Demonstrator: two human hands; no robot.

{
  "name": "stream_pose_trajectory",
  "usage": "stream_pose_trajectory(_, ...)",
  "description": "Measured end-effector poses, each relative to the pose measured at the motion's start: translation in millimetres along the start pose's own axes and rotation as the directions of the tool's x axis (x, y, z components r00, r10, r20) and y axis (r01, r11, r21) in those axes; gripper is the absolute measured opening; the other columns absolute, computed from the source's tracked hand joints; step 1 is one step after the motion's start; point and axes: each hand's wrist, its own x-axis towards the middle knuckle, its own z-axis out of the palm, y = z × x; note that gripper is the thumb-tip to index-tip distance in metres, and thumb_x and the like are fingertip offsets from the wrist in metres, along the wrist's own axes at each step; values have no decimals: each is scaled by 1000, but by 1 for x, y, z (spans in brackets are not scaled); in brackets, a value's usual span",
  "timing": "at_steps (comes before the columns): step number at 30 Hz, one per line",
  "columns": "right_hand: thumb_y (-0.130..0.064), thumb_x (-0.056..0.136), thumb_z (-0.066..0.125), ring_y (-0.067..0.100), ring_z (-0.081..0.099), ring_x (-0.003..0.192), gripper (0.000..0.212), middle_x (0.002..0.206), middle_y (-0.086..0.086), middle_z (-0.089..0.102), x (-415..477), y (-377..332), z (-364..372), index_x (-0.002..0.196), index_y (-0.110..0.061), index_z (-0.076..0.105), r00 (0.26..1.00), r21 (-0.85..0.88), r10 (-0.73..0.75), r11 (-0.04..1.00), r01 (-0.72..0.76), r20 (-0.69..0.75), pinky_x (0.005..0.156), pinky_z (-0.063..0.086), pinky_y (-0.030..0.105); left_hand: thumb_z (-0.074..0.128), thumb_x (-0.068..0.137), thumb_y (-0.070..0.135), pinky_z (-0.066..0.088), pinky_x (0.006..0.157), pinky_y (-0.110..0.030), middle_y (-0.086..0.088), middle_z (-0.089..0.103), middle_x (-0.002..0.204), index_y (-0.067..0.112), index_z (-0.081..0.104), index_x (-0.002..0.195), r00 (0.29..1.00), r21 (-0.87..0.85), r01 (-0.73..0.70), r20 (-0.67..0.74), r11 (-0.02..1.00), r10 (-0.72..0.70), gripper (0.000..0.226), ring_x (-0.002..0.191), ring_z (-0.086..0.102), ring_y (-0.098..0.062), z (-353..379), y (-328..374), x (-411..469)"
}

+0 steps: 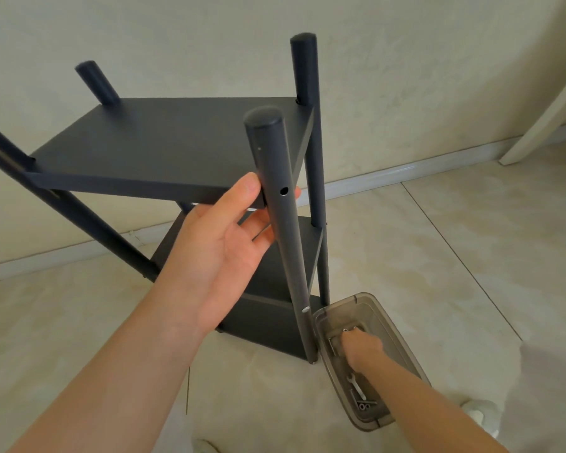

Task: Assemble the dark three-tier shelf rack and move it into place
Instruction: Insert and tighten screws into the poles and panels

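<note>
**Rack, final bolting.** The rack [177,138] stands on the floor [438,256] with its three shelves fitted. My left grip [223,253] is wrapped loosely round the near post [291,256], thumb on one side and fingertips curled behind. An empty bolt hole [284,191] shows just beside the thumb. My right grip [361,346] is down in the translucent box [363,299], well below the left grip and just beside the post's foot. I cannot tell whether its fingers have pinched anything.

To do this step well, I judge I should steady the post, keep the hole facing me and level with the shelf edge, and lift out a single bolt.

In the box, a flat wrench [356,385] and a few small fasteners [365,405] lie behind the right grip.
</note>
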Motion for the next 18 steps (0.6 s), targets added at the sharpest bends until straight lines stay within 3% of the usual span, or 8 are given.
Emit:
stream_pose_trajectory(2,-16,99,51,22,63,97,20,107,3,65,-12,1,-19,112,-15,66,999,-62,-33,998,32,-14,86,51,33,75,77,26,59,89,-35,-4,72,121,11,60,130,1000,-5,7,-23,1000,-8,57,116,68,-23,2,0,0)
stream_pose_trajectory(3,-17,99,50,21,62,92,20,102,3,64,-17,1,-32,111,-15,66,998,-81,-51,996,48,-27,81,51,30,74,78,26,59,89,-34,-4,72,121,12,63,128,1000,-4,9,-25,1000,-9,53,116,68,-24,3,1,-1)
stream_pose_trajectory(7,-18,100,47,26,65,101,26,106,5,64,-42,-11,-104,119,-11,63,979,-204,-202,960,194,-19,85,53,34,71,79,24,59,90,-36,-4,75,112,20,83,96,999,4,19,-46,1000,-19,21,111,71,-24,9,4,-3)
stream_pose_trajectory(9,-18,100,49,27,65,91,23,96,5,62,-62,-24,-146,116,-9,64,953,-359,-303,892,276,-20,73,51,33,71,77,25,58,93,-37,-2,77,106,23,84,89,999,31,15,-48,999,-14,17,111,71,-23,10,6,-3)
stream_pose_trajectory(11,-11,97,54,26,64,81,16,85,5,56,-88,-36,-182,108,-8,64,891,-532,-454,761,371,-28,64,43,32,72,75,27,58,93,-36,-2,77,105,24,84,88,998,41,17,-61,999,-15,17,113,70,-24,10,7,-2)
stream_pose_trajectory(13,-6,93,58,20,57,65,10,71,0,47,-119,-43,-212,100,-8,65,825,-602,-565,668,438,-26,58,39,28,74,74,27,58,92,-36,-4,76,106,23,84,89,997,20,17,-82,1000,-15,18,114,69,-26,11,6,-1)
stream_pose_trajectory(15,-10,93,55,16,52,62,8,68,-1,48,-153,-45,-238,90,-11,63,791,-537,-612,671,511,-13,54,34,21,73,79,26,58,91,-36,-5,76,107,22,83,89,994,-4,15,-110,1000,-15,14,113,70,-26,12,5,-1)
stream_pose_trajectory(18,-23,95,59,11,61,79,11,85,-4,64,-204,-42,-272,91,-15,67,729,-272,-677,723,635,-101,61,36,12,70,86,23,56,93,-36,-5,76,107,18,83,91,992,-15,3,-122,1000,-5,14,112,70,-26,15,3,-2)
